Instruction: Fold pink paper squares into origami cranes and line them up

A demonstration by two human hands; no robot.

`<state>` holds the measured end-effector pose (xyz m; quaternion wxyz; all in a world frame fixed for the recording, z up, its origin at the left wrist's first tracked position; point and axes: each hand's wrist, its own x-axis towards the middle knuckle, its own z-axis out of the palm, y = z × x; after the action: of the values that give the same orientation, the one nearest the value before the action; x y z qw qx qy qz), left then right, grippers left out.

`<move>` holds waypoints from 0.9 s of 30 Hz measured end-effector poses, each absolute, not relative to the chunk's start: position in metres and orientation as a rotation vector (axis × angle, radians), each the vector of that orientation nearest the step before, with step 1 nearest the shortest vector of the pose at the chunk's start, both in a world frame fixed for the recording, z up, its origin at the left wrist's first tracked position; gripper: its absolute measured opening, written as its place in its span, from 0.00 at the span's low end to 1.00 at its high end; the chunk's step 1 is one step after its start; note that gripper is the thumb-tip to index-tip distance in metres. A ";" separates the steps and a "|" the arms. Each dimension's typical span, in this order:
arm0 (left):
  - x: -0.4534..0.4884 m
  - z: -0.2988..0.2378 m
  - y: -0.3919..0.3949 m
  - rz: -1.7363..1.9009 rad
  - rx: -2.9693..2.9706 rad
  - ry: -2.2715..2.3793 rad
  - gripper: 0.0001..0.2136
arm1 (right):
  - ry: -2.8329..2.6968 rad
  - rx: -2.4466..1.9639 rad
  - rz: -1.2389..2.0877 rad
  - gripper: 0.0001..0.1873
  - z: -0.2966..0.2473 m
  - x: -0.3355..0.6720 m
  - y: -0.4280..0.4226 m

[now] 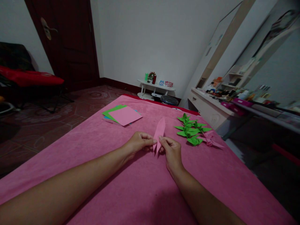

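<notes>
A long, narrow piece of folded pink origami paper is held between both hands over the pink cloth. Its pointed end faces away from me, and its near end splits into narrow points. My left hand pinches the left edge near the split end. On the other edge, my right hand grips with its thumb on top of the paper. Several folded green paper figures lie to the right, beside a folded pink paper figure. The fingers under the paper are partly hidden.
Square paper sheets in pink, green and blue lie stacked at the far left of the pink-covered surface. Beyond stands a low white shelf with small items. A cluttered dresser is at right, a red-draped chair at left.
</notes>
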<state>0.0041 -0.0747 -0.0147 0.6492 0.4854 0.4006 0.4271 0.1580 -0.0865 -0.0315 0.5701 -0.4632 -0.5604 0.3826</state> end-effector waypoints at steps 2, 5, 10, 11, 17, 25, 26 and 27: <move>0.004 -0.014 -0.075 0.988 1.111 0.903 0.12 | -1.312 -1.065 1.006 0.18 -0.032 0.159 -0.085; 0.003 -0.013 -0.075 0.978 1.173 0.904 0.12 | -1.300 -1.035 1.179 0.17 -0.034 0.162 -0.082; 0.008 -0.011 -0.079 0.981 1.165 0.879 0.12 | -1.212 -1.007 1.168 0.16 -0.031 0.160 -0.082; 0.010 -0.011 -0.080 0.996 1.139 0.839 0.13 | -1.165 -0.979 1.169 0.15 -0.029 0.160 -0.082; 0.010 -0.014 -0.084 0.900 1.007 0.720 0.13 | -0.957 -0.816 1.358 0.11 -0.018 0.164 -0.081; 0.010 -0.013 -0.085 0.867 0.953 0.789 0.09 | -0.937 -0.818 1.338 0.10 -0.019 0.167 -0.079; 0.011 -0.013 -0.085 0.883 0.934 0.806 0.10 | -0.939 -0.823 1.328 0.09 -0.020 0.166 -0.079; 0.012 -0.013 -0.085 0.905 0.917 0.820 0.10 | -0.940 -0.832 1.316 0.09 -0.020 0.165 -0.080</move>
<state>0.0116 -0.0851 -0.0129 0.7224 0.4150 0.3713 0.4098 0.1653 -0.0798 -0.0198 0.6143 -0.3609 -0.4080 0.5709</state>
